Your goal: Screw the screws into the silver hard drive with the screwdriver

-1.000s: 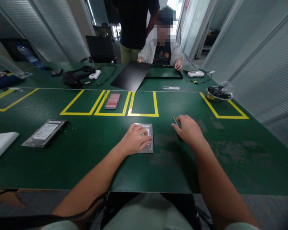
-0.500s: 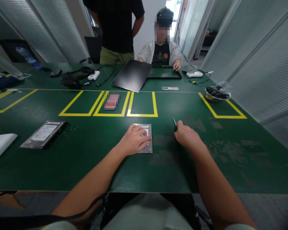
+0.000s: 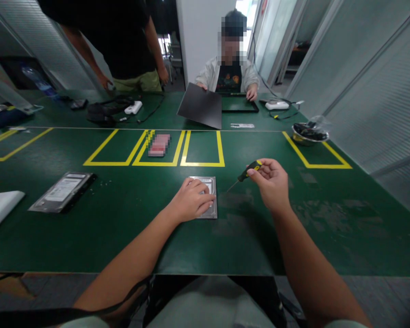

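A silver hard drive [image 3: 212, 187] with a white label lies flat on the green table in front of me. My left hand [image 3: 192, 199] covers most of it, its bent fingers holding the drive against the tabletop. To the right, my right hand [image 3: 272, 180] pinches the black and yellow handle of a screwdriver [image 3: 250, 170] between thumb and fingers. The thin shaft slants down to the left, its tip apart from the drive. Farther left on the table rests another hard drive [image 3: 63, 191] in a clear bag.
Yellow tape outlines [image 3: 202, 164] mark the table [image 3: 123, 241]; a blurred red pack [image 3: 159, 145] lies inside one. A metal bowl [image 3: 309, 136] of dark parts stands at right. Opposite, a seated person [image 3: 230, 75] holds a black panel [image 3: 201, 105]; another person [image 3: 112, 41] stands left.
My right hand has lifted and turned, swinging the screwdriver's tip from pointing away to pointing down-left. The left hand stays on the drive. The standing person moved left; the black panel shifted right.
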The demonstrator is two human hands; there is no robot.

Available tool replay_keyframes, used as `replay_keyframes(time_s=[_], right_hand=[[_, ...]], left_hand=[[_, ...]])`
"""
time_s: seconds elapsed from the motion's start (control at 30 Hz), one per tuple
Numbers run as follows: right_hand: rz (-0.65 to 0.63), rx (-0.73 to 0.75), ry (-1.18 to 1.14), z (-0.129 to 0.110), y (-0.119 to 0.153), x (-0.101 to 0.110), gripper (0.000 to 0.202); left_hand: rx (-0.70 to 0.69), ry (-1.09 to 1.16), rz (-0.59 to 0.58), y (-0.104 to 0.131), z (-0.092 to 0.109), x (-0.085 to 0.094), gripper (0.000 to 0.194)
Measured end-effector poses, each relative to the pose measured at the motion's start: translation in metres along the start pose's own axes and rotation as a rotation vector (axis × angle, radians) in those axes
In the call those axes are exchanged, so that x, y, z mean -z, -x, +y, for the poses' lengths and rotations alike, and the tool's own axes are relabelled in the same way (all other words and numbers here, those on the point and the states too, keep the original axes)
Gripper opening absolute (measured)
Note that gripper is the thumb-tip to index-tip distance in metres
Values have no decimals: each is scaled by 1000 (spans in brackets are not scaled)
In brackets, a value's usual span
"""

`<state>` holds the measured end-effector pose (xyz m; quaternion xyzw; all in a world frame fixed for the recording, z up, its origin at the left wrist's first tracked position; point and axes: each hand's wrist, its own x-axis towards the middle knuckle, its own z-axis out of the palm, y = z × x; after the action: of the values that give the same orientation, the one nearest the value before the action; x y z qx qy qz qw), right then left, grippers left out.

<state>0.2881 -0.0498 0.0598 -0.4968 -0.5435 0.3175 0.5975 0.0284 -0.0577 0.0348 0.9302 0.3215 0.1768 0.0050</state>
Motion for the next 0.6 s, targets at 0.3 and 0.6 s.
replay_keyframes(time_s=[0.3, 0.6], right_hand=[[44, 62, -74, -4, 19, -24, 41], [111, 120, -81, 2, 20, -31, 34]], left_hand=[[-5, -11, 13, 0, 1, 1, 26], [-3, -16, 9, 1, 0, -1, 27]])
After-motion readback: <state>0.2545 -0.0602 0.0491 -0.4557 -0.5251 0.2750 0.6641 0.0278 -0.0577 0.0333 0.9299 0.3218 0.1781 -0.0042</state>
